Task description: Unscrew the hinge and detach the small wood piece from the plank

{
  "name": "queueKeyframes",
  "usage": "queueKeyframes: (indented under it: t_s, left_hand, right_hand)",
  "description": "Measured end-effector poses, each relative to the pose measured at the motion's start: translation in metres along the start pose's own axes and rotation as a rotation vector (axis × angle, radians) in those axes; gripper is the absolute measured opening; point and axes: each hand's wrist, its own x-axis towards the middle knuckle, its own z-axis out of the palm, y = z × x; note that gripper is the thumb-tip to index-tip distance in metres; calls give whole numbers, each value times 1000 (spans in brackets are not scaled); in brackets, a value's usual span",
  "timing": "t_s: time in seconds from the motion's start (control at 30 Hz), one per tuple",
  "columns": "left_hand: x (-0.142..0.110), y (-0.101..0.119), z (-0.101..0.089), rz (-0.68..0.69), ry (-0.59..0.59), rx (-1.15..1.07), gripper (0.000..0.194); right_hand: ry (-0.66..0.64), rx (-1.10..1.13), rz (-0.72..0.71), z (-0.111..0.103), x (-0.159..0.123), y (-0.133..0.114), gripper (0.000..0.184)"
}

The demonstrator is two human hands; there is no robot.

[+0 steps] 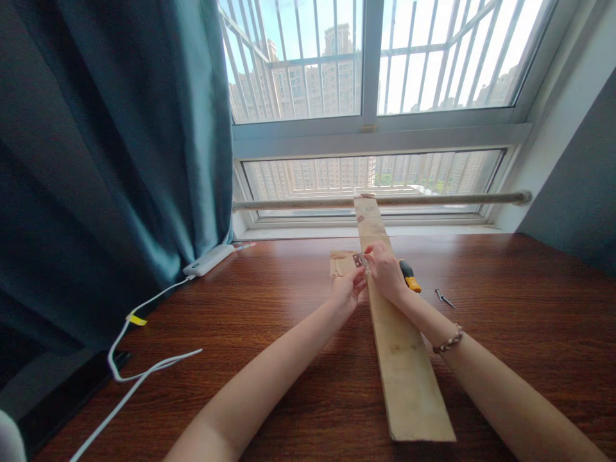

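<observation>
A long pale wooden plank (407, 359) lies lengthwise on the table, its far end reaching the window rail. A small metal hinge (358, 260) with holes sits at the plank's left edge, beside a short wooden piece (339, 264). My left hand (347, 290) is closed, its thumb and fingertips pinching at the hinge's near side. My right hand (385, 268) rests over the plank, fingers closed at the hinge's right side; what lies between its fingertips is hidden. Just right of that hand lies a screwdriver (409, 276) with a black and yellow handle, its shaft mostly covered.
Two screws (445, 298) lie on the brown wooden table (289, 359) at right. A white power strip (209, 260) with a white cable (144, 372) stands by the dark curtain (120, 128). A horizontal rail (433, 200) crosses before the window.
</observation>
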Motion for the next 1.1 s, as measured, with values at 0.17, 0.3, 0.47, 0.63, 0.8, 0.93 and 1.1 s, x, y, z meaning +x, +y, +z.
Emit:
queueKeyframes:
  t_s: [0.17,0.3,0.47,0.63,0.8,0.93,1.1]
  left_hand:
    - [-3,1,1,23,-13,3,16]
    - [-4,2,1,44,24,17,12]
    - [-4,1,1,99,88,39,14]
    - [-7,2,4,145,119,43,15]
    - [-10,4,8,176,109,54,16]
    - [-9,4,8,214,94,93,14]
    - [-10,1,7,270,66,113,22]
  right_hand:
    - [-7,8,-23,-1,-1,-1,8]
    - [-17,-26,-46,-3,-2,-4,9]
    - [-2,32,-92,0,-2,-3,8]
    - [19,47,-151,3,-2,-2,9]
    - [23,2,-176,2,-5,-4,11]
    - [59,-28,-172,2,-5,-5,10]
    - [54,-7,-193,3,-5,-5,12]
